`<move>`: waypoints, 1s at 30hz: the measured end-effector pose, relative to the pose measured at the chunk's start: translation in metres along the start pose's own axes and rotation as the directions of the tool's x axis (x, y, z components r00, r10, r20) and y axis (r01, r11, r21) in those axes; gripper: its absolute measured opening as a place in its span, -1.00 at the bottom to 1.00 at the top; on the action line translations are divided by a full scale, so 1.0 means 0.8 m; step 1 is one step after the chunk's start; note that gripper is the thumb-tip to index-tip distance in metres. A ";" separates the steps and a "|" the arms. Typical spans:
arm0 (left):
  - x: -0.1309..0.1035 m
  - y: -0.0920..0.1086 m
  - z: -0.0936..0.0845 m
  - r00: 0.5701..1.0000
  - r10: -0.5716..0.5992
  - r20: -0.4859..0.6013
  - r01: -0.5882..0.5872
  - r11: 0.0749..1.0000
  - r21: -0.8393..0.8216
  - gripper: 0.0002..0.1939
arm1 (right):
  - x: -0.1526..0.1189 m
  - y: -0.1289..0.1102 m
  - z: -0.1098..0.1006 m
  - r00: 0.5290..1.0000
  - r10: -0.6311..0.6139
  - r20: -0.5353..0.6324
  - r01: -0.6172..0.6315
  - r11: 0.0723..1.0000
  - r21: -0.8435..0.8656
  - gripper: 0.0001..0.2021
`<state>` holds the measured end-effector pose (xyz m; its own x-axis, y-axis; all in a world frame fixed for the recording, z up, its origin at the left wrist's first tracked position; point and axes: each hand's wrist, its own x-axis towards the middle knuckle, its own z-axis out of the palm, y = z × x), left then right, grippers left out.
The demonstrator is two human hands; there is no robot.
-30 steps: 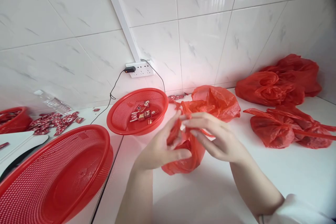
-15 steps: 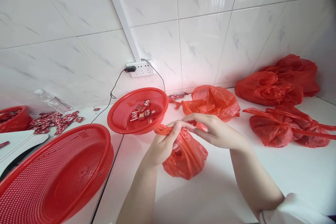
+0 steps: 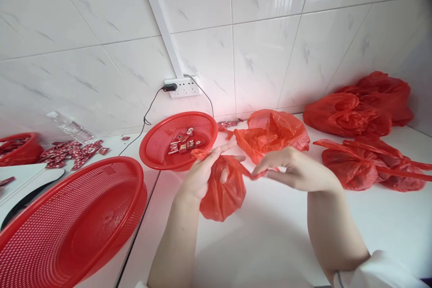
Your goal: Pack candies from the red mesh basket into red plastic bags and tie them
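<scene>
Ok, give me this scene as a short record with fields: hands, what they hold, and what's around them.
left hand: grips one handle of the small red plastic bag
right hand: pinches the bag's other handle, pulled sideways
behind: round red mesh basket holding small wrapped sweets
near left: large red mesh basket
right: filled red plastic bags
surface: white counter

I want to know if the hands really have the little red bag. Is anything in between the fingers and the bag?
Nothing visible is. The left hand pinches one handle of the small red bag directly, and the right hand pinches the other handle, pulled out sideways. The loose red bag and the small red basket lie behind, apart.
</scene>
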<state>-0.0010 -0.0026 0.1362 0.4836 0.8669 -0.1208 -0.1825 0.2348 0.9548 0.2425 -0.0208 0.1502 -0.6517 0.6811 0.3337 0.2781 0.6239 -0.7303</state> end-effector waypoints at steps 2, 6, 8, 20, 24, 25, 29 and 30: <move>0.000 -0.001 -0.001 0.993 -0.016 0.114 0.025 0.997 -0.075 -0.58 | 0.004 -0.002 0.005 0.982 0.011 0.190 -0.017 0.999 0.027 -0.76; -0.006 -0.001 0.003 0.979 0.033 0.203 -0.036 0.999 0.014 -0.70 | 0.010 0.001 0.006 0.958 0.039 0.285 -0.057 0.997 0.055 -0.82; -0.010 -0.002 0.007 0.985 0.074 0.154 -0.095 0.986 0.136 -0.70 | 0.011 0.003 0.006 0.971 0.049 0.236 -0.068 0.995 0.077 -0.84; -0.031 0.000 0.021 0.917 0.390 0.088 -0.387 0.809 0.442 -0.68 | 0.038 0.003 0.055 0.990 -0.031 -0.138 0.078 0.933 0.352 -0.78; -0.029 0.004 0.016 0.798 0.602 -0.003 -0.471 0.628 0.620 -0.71 | 0.038 0.006 0.058 0.994 0.007 -0.109 0.032 0.935 0.354 -0.52; -0.028 0.004 0.015 0.769 0.639 -0.017 -0.486 0.602 0.633 -0.70 | 0.039 0.008 0.059 0.995 0.024 -0.097 0.012 0.936 0.351 -0.47; -0.026 0.003 0.016 0.762 0.647 0.003 -0.522 0.612 0.594 -0.65 | 0.044 0.014 0.063 0.998 0.057 -0.035 -0.040 0.932 0.360 -0.70; -0.025 0.002 0.016 0.780 0.625 0.020 -0.520 0.630 0.577 -0.65 | 0.045 0.016 0.063 0.998 0.060 -0.021 -0.048 0.928 0.371 -0.76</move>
<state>0.0002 -0.0251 0.1435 0.2806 0.8144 0.5080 0.1279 -0.5562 0.8211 0.1868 -0.0074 0.1224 -0.6187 0.7255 0.3014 0.0280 0.4038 -0.9144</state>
